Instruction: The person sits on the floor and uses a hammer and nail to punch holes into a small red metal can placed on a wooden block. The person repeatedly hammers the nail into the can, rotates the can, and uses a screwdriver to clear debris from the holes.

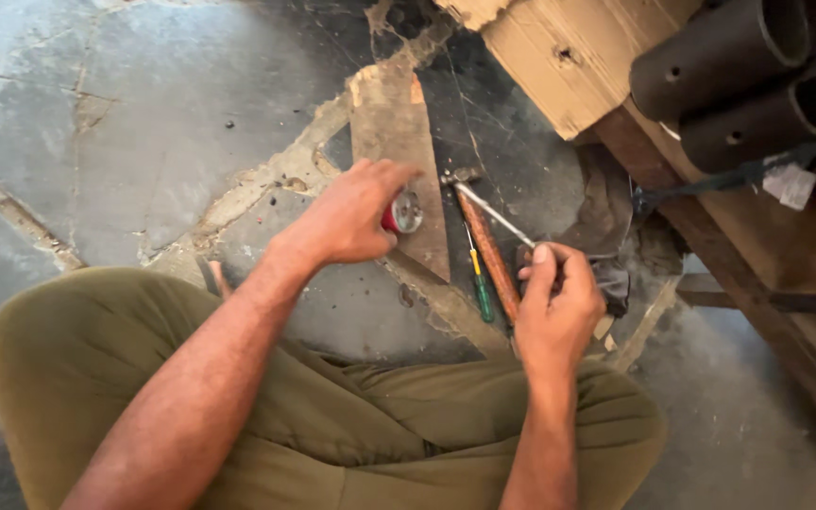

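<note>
At the frame's centre, the left hand point(351, 219) grips a small red can point(400, 213) over a wooden wedge point(399, 142). Right of it, the right hand point(557, 304) pinches a thin metal rod point(495, 215) above a hammer point(485, 246) and green screwdriver point(480, 288).

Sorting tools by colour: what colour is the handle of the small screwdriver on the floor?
Green with a yellow upper part, on the screwdriver; the head view shows it.

Soft, even daylight falls on the stone floor point(144, 123), brightest at the upper left. Shadows are faint and diffuse. The dark pipes point(739, 76) sit in dimmer light. Fine detail looks slightly soft throughout.
</note>
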